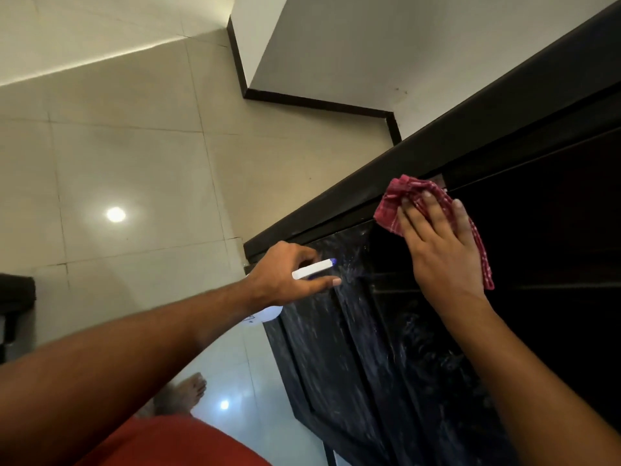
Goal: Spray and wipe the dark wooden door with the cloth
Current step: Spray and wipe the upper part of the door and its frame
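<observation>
I see left hand point(285, 274) clamped round the spray bottle point(314, 269), white nozzle with blue tip aimed at the dark wooden door point(369, 364). Bottle body mostly hidden under the wrist. Contents: can't tell. Label print too small to read. Right hand point(440, 250) flat, fingers straight, pressing the red checked cloth point(393, 203) onto the door near its frame. Droplet streaks on the panels below both hands.

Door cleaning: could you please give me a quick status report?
Left hand grips spray bottle, nozzle at door. Right hand presses red cloth flat against it. Door surface streaked with spray; nothing blocking.
</observation>
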